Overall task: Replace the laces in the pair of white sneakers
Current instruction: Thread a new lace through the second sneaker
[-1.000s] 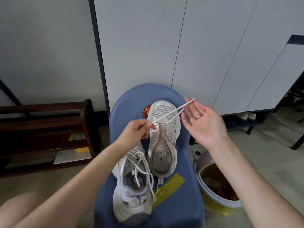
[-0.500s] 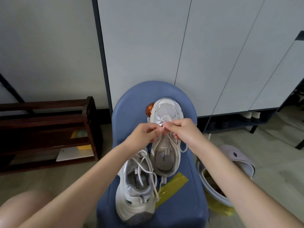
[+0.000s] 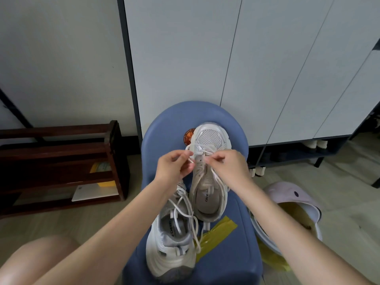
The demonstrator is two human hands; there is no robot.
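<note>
Fingers of the left hand (image 3: 174,165) were curled, thumb and forefinger pinching a white lace (image 3: 190,161) at the toe-end eyelets of the far sneaker (image 3: 208,173). Fingers of the right hand (image 3: 228,164) were curled likewise, pinching the lace on that sneaker's other side, the two hands close together but apart.

That far sneaker was white with a mesh toe panel and a printed insole, its upper looking slightly dingy. Nearer than it, touching its heel side, lay the near sneaker (image 3: 171,243), smooth white with a grey heel lining, loose round laces looped over its opening.

Both sneakers sat on a blue padded stool (image 3: 230,254) with a rounded outline. On the stool just beside the far sneaker's heel lay a strip of yellow tape (image 3: 218,229); a round orange sticker (image 3: 188,137) showed by its toe. Right of the stool stood a white bin (image 3: 308,206) with its lid open, left of it a dark wooden rack (image 3: 61,161). Behind the stool rose pale cabinet doors (image 3: 246,58), over a light wood-look floor (image 3: 339,182).
</note>
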